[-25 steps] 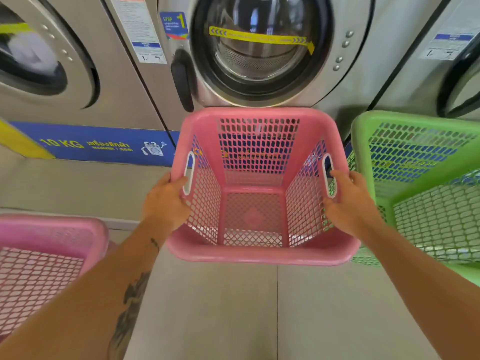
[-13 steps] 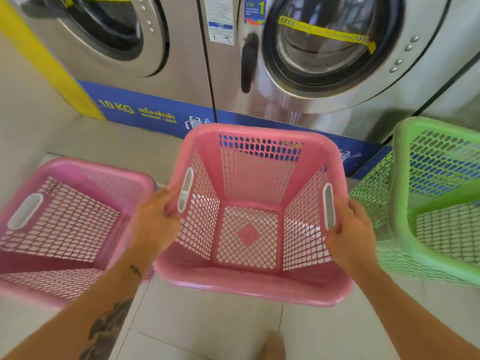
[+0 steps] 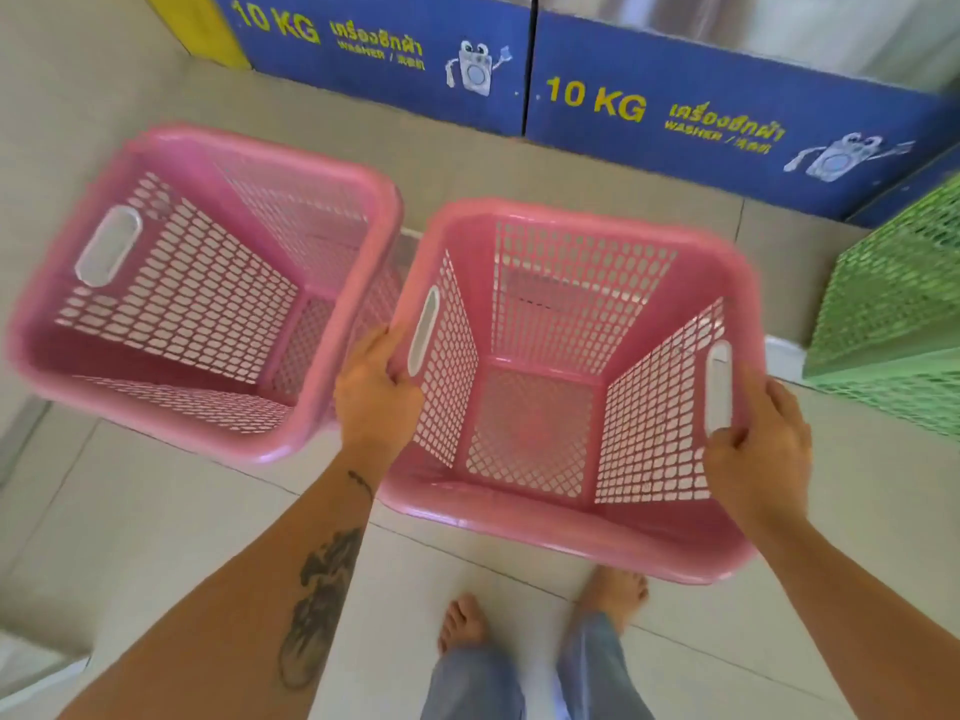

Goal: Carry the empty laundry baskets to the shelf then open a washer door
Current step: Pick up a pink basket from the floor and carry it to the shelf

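Observation:
I hold an empty pink mesh laundry basket (image 3: 566,527) in front of me, above the tiled floor. My left hand (image 3: 375,392) grips its left rim beside the white handle slot. My right hand (image 3: 758,449) grips the right rim at the other handle slot. A second empty pink basket (image 3: 332,324) is close on the left, its rim almost touching the one I hold. Part of a green mesh basket (image 3: 893,314) shows at the right edge. No washer door or shelf is in view.
Blue "10 KG" base panels (image 3: 649,96) of the washers run along the top. A yellow strip (image 3: 208,28) stands at the top left. My bare feet (image 3: 462,623) are on beige floor tiles below the basket.
The view has tilted down and the washer doors have left the frame. The held basket has moved back from the machines, beside the left pink basket. Both hands keep their grip.

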### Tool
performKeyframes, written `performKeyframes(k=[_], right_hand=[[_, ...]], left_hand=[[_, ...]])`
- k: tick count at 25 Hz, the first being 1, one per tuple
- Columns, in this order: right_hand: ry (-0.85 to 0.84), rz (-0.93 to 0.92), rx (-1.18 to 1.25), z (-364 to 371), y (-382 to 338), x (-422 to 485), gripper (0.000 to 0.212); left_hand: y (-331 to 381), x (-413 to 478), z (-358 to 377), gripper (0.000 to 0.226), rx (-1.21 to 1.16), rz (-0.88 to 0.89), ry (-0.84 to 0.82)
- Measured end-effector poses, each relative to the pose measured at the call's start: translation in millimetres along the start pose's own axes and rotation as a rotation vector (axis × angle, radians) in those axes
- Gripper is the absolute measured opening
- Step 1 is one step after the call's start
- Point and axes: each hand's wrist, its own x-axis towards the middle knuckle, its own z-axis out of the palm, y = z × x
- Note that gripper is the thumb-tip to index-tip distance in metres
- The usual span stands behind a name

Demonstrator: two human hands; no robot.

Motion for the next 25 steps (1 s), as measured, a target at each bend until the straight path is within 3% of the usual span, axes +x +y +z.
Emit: performKeyframes(k=[3,7,9,13,16,21,25], right_hand=[[-0.036,0.021,-0.006,16,7,-12,0.069],[-0.118,-0.004,-0.015,9,3,-23,0.067],[-0.193,0.011,-0.047,-1,-2,-23,0.067],[-0.39,0.04,-0.07,-27,-11,-22,0.059],[-0.48,0.065,0.008,-47,-12,-34,0.05],[-0.442,0.028,0.045,-91,-2,-41,0.058],[-0.272,-0.049,0.086,-160,37,-30,0.06]], left_hand=[[-10,5,8,0.058,0.062,0.015,0.034],[-14,6,-2,0.061,0.091,0.07,-0.062],[-8,5,-11,0.064,0.105,0.037,-0.137],[10,9,-32,0.078,0.14,-0.224,-0.413],[31,0,-46,0.076,0.249,-0.247,-0.55],[101,-25,-43,0.052,0.107,-0.144,-0.429],[199,-62,-7,0.04,-0.076,0.085,-0.493]])
